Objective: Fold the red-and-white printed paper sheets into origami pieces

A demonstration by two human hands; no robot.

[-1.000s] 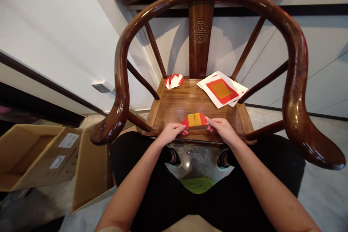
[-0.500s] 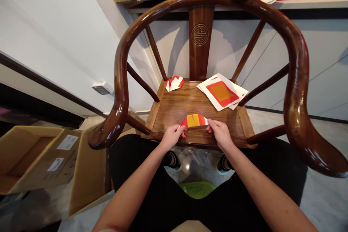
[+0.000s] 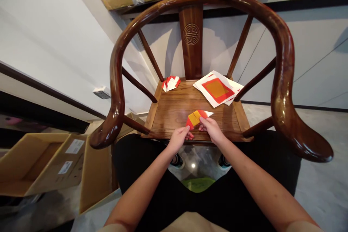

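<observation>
Here both hands, left hand (image 3: 179, 138) and right hand (image 3: 211, 129), pinch a folded red-and-gold paper (image 3: 196, 117), white corner tilted up.

The middle of the chair seat (image 3: 176, 110) lies bare ahead of my fingers (image 3: 190, 135), open for reaching forward. A small folded paper (image 3: 170, 83) sits at the back left, a stack of sheets (image 3: 217, 88) at the back right. The curved armrest (image 3: 282, 79) and spindles (image 3: 137, 85) fence both sides.
</observation>
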